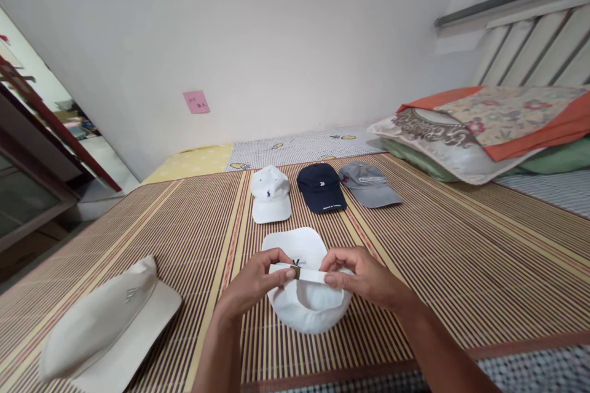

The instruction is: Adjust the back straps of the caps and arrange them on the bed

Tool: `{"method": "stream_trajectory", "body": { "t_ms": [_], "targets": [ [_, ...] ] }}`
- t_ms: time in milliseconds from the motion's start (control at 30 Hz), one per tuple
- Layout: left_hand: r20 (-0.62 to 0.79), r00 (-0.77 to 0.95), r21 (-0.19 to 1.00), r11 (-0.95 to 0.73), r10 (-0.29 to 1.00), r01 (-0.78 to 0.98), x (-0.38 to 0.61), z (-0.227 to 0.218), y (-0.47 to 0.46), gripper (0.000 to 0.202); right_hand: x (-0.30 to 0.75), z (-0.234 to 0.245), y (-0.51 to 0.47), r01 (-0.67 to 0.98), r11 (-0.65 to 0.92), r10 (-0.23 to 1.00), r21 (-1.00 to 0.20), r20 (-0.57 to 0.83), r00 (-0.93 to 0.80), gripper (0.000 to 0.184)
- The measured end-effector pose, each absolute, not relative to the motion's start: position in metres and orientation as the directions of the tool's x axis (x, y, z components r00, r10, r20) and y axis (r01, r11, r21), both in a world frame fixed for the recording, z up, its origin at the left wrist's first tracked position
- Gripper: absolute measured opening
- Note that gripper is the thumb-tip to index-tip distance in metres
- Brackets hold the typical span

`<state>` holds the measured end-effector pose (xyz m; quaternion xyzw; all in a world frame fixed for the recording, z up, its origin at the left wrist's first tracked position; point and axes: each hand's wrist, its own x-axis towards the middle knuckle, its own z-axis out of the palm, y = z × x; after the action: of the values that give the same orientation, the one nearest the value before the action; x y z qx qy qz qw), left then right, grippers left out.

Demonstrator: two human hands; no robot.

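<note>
A white baseball cap (306,313) lies on the bamboo mat with its brim pointing away from me and its back opening toward me. Its white back strap (311,275), which has a small brass-coloured buckle (295,271), is stretched between my hands. My left hand (260,276) pinches the strap at the buckle, thumb in front. My right hand (357,273) pinches the strap's other end between thumb and fingers. Part of the dark lettering on the cap's front is hidden behind the strap.
Beyond stand a white cap (271,193), a navy cap (321,187) and a grey cap (370,184) in a row. A beige cap (110,319) lies at the left. Pillows (461,135) are stacked at right by the radiator (530,46). A pink note (196,102) hangs on the wall.
</note>
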<state>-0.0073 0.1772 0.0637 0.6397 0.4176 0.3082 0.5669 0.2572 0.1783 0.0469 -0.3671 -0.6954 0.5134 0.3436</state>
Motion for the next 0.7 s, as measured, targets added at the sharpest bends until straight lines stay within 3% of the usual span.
{"method": "stream_trajectory", "body": {
  "t_ms": [700],
  "targets": [
    [-0.074,0.483,0.993,0.02,0.873,0.116,-0.0143,0.0585,0.1781,0.038,0.2596,0.0412,0.1816,0.163,0.227,0.863,-0.96,0.121,-0.491,0.02]
  ]
}}
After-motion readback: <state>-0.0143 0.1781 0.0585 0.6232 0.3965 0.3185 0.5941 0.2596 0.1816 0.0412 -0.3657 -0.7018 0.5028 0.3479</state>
